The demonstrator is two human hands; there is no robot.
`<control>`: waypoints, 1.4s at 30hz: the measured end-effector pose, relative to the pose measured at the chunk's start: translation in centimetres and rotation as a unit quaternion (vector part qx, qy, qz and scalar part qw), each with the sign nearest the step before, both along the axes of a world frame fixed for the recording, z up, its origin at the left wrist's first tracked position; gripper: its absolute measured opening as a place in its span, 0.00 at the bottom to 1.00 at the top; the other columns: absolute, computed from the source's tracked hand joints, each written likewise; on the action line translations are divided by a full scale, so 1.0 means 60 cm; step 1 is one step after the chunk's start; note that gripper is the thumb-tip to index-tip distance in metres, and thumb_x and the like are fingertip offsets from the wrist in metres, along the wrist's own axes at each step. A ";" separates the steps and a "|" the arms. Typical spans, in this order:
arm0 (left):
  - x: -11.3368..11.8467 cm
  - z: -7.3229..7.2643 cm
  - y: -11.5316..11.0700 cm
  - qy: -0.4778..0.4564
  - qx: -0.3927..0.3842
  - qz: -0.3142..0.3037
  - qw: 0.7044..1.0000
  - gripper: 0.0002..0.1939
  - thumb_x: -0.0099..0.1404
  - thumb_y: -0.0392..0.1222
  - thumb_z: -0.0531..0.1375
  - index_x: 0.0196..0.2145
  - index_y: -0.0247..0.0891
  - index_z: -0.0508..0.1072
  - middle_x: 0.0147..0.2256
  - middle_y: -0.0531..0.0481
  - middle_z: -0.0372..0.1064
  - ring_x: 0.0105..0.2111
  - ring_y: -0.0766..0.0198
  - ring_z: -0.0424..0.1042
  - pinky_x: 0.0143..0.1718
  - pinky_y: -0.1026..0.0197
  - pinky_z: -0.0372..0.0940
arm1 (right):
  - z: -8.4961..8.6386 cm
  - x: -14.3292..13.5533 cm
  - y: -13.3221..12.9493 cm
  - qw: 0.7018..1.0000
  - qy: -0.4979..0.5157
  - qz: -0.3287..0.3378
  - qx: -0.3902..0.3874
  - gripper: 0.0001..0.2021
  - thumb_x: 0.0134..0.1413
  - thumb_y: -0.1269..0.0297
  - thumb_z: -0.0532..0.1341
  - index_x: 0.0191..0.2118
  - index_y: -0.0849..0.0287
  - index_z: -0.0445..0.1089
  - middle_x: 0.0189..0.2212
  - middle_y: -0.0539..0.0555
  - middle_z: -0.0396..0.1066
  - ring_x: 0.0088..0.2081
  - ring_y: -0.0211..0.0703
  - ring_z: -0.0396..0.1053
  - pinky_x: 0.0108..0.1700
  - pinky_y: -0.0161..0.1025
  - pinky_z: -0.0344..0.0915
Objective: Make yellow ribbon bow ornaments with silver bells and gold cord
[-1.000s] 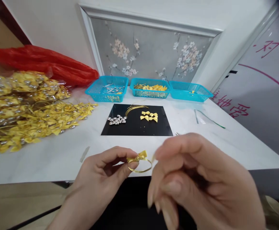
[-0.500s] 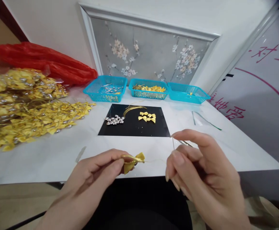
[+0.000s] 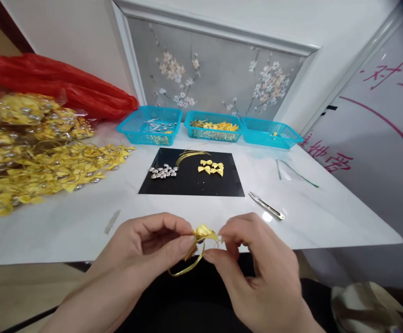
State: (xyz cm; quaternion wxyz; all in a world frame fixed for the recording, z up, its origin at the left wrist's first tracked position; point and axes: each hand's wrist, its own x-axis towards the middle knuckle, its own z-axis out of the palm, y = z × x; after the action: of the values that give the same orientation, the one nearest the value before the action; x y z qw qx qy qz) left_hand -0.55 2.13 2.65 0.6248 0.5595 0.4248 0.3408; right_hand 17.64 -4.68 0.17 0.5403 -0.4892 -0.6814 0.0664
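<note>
While the left hand (image 3: 149, 254) is pinching the bow (image 3: 204, 231), it's unclear whether the right hand (image 3: 259, 261), at three o'clock, is gripping. Any slackening is risking slippage.

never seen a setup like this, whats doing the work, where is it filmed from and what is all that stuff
There's no machine: it's a person's two bare hands. Every picture comes from one camera worn on their head, looking forward and down.

The left hand pinches a gold bow, with a loop of gold cord below it. The right hand's fingertips are at the bow's other side; whether they grip anything is unclear.

On the white table: a black mat with silver beads, cords and small bows; snips; three blue baskets; a yellow pile.
</note>
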 end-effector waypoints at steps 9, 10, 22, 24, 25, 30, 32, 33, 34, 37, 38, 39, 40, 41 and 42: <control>0.009 0.000 -0.005 0.028 0.070 -0.002 0.997 0.02 0.58 0.39 0.70 0.29 0.47 0.84 0.24 0.56 0.79 0.24 0.67 0.74 0.25 0.72 0.68 | -0.001 -0.013 0.013 0.993 -0.070 -0.028 0.096 0.09 0.64 0.81 0.60 0.40 0.60 0.72 0.31 0.54 0.73 0.31 0.39 0.74 0.32 0.35 0.73; 0.010 0.003 -0.007 0.026 0.077 0.007 0.997 0.03 0.57 0.39 0.70 0.29 0.48 0.84 0.24 0.57 0.79 0.23 0.67 0.74 0.24 0.72 0.69 | -0.001 -0.013 0.014 0.993 -0.070 -0.027 0.095 0.09 0.64 0.81 0.59 0.40 0.60 0.72 0.31 0.54 0.73 0.31 0.39 0.74 0.31 0.35 0.73; 0.019 0.007 -0.022 0.107 0.229 0.010 0.968 0.10 0.61 0.37 0.63 0.25 0.47 0.82 0.24 0.57 0.79 0.24 0.66 0.76 0.27 0.71 0.70 | -0.003 -0.018 0.014 0.991 -0.064 -0.017 0.120 0.15 0.58 0.85 0.57 0.39 0.57 0.73 0.29 0.53 0.73 0.31 0.42 0.73 0.33 0.39 0.73; 0.016 0.007 -0.021 0.099 0.227 0.011 0.969 0.09 0.61 0.37 0.64 0.26 0.47 0.83 0.25 0.58 0.80 0.25 0.67 0.77 0.28 0.72 0.70 | 0.000 -0.015 0.014 0.995 -0.046 -0.002 0.085 0.14 0.60 0.84 0.57 0.38 0.58 0.72 0.30 0.53 0.72 0.31 0.40 0.72 0.32 0.36 0.71; 0.015 0.007 -0.019 0.095 0.220 0.015 0.971 0.09 0.61 0.37 0.65 0.26 0.48 0.83 0.25 0.58 0.80 0.25 0.67 0.77 0.28 0.73 0.70 | 0.000 -0.013 0.013 0.998 -0.032 0.008 0.059 0.13 0.61 0.83 0.57 0.38 0.58 0.72 0.31 0.52 0.71 0.31 0.38 0.71 0.31 0.34 0.70; 0.009 0.009 -0.017 0.091 0.195 0.026 0.976 0.08 0.58 0.36 0.65 0.27 0.48 0.83 0.25 0.60 0.80 0.23 0.70 0.77 0.26 0.78 0.70 | -0.013 0.005 0.007 0.993 0.042 0.037 -0.103 0.11 0.60 0.75 0.63 0.46 0.54 0.70 0.36 0.48 0.66 0.26 0.32 0.64 0.27 0.31 0.68; 0.007 0.009 -0.017 0.094 0.195 0.029 0.976 0.07 0.58 0.36 0.66 0.27 0.48 0.83 0.25 0.61 0.80 0.23 0.70 0.77 0.25 0.79 0.70 | -0.017 0.010 0.005 0.987 0.055 0.065 -0.134 0.16 0.60 0.74 0.64 0.51 0.51 0.69 0.39 0.48 0.65 0.26 0.31 0.64 0.28 0.31 0.69; 0.005 0.009 -0.017 0.097 0.196 0.031 0.975 0.07 0.57 0.36 0.66 0.27 0.48 0.83 0.25 0.61 0.80 0.22 0.71 0.77 0.25 0.79 0.69 | -0.017 0.012 0.004 0.986 0.056 0.077 -0.138 0.17 0.60 0.74 0.64 0.53 0.50 0.68 0.41 0.49 0.66 0.26 0.30 0.65 0.28 0.30 0.70; 0.003 0.009 -0.017 0.101 0.198 0.031 0.974 0.07 0.57 0.36 0.66 0.28 0.49 0.83 0.25 0.61 0.80 0.21 0.71 0.76 0.25 0.80 0.69 | -0.017 0.013 0.004 0.985 0.056 0.084 -0.136 0.18 0.61 0.74 0.63 0.54 0.49 0.68 0.42 0.49 0.66 0.27 0.30 0.66 0.29 0.30 0.70; -0.001 0.008 -0.016 0.119 0.210 0.029 0.970 0.06 0.57 0.37 0.67 0.30 0.50 0.83 0.25 0.61 0.80 0.20 0.72 0.74 0.23 0.80 0.68 | -0.005 0.014 0.003 0.989 0.056 0.067 -0.119 0.16 0.65 0.74 0.60 0.54 0.49 0.70 0.44 0.51 0.69 0.30 0.33 0.69 0.30 0.31 0.70; -0.002 0.007 -0.016 0.124 0.213 0.030 0.969 0.06 0.57 0.38 0.67 0.30 0.50 0.83 0.25 0.61 0.80 0.20 0.72 0.74 0.23 0.79 0.69 | 0.001 0.015 0.002 0.990 0.061 0.060 -0.110 0.15 0.66 0.73 0.58 0.54 0.50 0.71 0.43 0.52 0.69 0.30 0.33 0.69 0.28 0.31 0.69; -0.003 0.006 -0.015 0.129 0.216 0.032 0.967 0.06 0.57 0.39 0.67 0.30 0.50 0.83 0.25 0.61 0.79 0.20 0.71 0.74 0.23 0.79 0.69 | 0.008 0.015 0.000 0.991 0.070 0.055 -0.100 0.15 0.68 0.73 0.57 0.53 0.50 0.72 0.42 0.52 0.70 0.29 0.32 0.69 0.27 0.31 0.68; -0.002 0.004 -0.015 0.137 0.218 0.036 0.966 0.05 0.58 0.40 0.67 0.30 0.50 0.83 0.25 0.60 0.79 0.20 0.71 0.74 0.23 0.79 0.69 | 0.015 0.015 -0.004 0.991 0.083 0.054 -0.088 0.15 0.69 0.74 0.55 0.53 0.51 0.73 0.41 0.52 0.70 0.27 0.32 0.68 0.25 0.31 0.67; -0.002 0.003 -0.013 0.145 0.219 0.041 0.964 0.04 0.58 0.41 0.67 0.29 0.50 0.84 0.25 0.59 0.80 0.21 0.70 0.75 0.23 0.78 0.69 | 0.021 0.015 -0.007 0.991 0.096 0.056 -0.074 0.16 0.70 0.75 0.53 0.52 0.51 0.73 0.39 0.51 0.71 0.25 0.31 0.67 0.23 0.30 0.66; -0.001 0.001 -0.012 0.153 0.217 0.044 0.963 0.04 0.58 0.42 0.67 0.29 0.50 0.84 0.25 0.59 0.80 0.22 0.69 0.76 0.24 0.77 0.70 | 0.026 0.015 -0.012 0.992 0.099 0.055 -0.054 0.17 0.70 0.77 0.52 0.52 0.52 0.72 0.36 0.51 0.71 0.23 0.30 0.67 0.21 0.29 0.66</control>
State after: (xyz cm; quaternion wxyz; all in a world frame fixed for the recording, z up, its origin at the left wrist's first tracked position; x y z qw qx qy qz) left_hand -0.59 1.43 2.72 0.4007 0.7078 0.4551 0.3623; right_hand 18.56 -5.40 1.73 0.5735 -0.4709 -0.6454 0.1812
